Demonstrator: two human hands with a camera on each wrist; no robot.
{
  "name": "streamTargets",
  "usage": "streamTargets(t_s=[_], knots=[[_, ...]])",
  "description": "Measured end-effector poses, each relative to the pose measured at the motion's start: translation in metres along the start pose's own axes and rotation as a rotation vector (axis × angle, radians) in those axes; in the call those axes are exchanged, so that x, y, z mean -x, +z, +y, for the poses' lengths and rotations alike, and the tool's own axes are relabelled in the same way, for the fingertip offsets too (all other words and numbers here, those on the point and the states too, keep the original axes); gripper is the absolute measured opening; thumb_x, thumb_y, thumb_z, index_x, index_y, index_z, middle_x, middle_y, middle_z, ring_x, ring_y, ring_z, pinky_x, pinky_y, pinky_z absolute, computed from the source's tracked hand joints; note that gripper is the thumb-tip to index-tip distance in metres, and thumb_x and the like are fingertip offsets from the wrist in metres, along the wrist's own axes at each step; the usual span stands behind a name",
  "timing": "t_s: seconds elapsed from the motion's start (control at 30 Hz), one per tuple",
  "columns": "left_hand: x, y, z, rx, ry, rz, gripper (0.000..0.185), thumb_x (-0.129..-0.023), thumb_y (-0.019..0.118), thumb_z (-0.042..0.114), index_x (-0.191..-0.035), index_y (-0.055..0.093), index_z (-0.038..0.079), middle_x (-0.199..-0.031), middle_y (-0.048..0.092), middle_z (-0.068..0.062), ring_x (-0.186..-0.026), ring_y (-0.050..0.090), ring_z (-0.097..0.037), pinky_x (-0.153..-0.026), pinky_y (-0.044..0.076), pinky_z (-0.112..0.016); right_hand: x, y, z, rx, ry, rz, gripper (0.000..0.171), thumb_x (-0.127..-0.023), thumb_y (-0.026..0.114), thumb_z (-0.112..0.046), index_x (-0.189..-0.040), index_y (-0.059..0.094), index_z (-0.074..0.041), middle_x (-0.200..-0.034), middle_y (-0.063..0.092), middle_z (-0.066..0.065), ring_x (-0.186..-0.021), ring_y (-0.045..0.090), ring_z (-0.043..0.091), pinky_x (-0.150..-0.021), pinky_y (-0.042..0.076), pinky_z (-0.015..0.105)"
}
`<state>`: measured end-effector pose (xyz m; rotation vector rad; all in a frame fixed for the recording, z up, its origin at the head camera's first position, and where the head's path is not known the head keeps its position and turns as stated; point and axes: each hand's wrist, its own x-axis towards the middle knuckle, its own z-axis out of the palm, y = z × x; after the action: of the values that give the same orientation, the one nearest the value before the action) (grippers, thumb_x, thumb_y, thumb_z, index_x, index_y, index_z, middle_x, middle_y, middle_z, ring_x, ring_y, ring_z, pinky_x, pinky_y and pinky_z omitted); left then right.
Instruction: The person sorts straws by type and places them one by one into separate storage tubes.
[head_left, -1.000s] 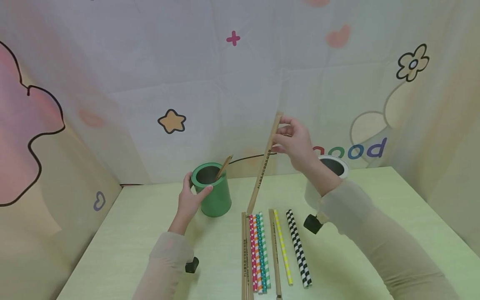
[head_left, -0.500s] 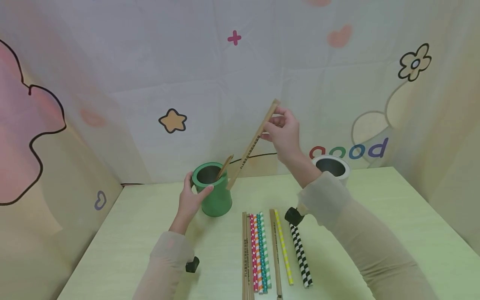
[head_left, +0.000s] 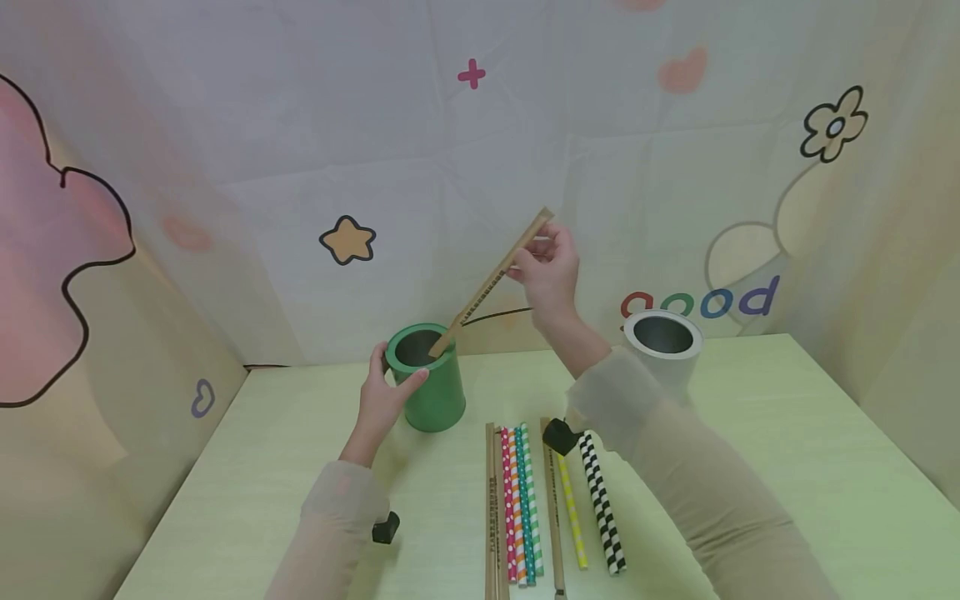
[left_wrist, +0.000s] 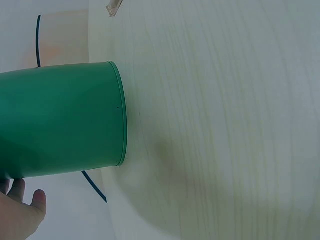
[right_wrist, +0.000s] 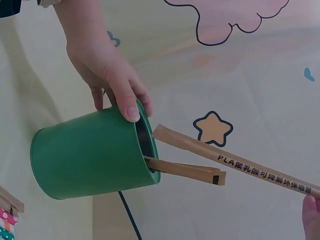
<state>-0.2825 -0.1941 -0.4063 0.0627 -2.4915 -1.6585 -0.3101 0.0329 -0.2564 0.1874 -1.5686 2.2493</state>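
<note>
A green cup (head_left: 427, 392) stands on the table, and my left hand (head_left: 384, 385) grips its side near the rim. My right hand (head_left: 534, 260) is raised above and to the right of it. It pinches the upper part of a long brown paper-wrapped straw (head_left: 491, 283). The straw slants down to the left, with its lower tip at the cup's mouth. In the right wrist view the held straw (right_wrist: 235, 162) meets the green cup's (right_wrist: 90, 155) rim. Below it a second brown straw (right_wrist: 185, 170) leans out of the cup. My left hand (right_wrist: 105, 70) clasps the rim from above.
A white cup (head_left: 663, 342) stands at the back right of the pale table (head_left: 787, 433). Several straws (head_left: 525, 500) lie in a row at the front centre: brown wrapped, dotted, striped, yellow and a black-and-white checked one (head_left: 600, 500). A printed cloth backdrop (head_left: 465, 150) closes the back and sides.
My right hand moved left and tilted the brown straw. Its lower end swung from beside the row of straws up to the green cup's mouth. My left hand stayed on the cup.
</note>
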Motion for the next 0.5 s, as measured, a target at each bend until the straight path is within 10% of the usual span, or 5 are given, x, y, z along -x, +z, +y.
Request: streamTargets(t_s=[0.5], knots=[[0.001, 0.0, 0.001, -0.015, 0.007, 0.009, 0.089, -0.073, 0.063, 0.052, -0.14, 0.014, 0.023, -0.146, 0.022, -0.007, -0.135, 0.017, -0.025, -0.105, 0.016, -0.055, 0.012, 0.007, 0.036, 0.104, -0.022, -0.009, 0.023, -0.079, 0.048, 0.009, -0.097, 0.046, -0.005, -0.079, 0.048, 0.004, -0.07, 0.051, 0.011, -0.059, 0.052, 0.023]])
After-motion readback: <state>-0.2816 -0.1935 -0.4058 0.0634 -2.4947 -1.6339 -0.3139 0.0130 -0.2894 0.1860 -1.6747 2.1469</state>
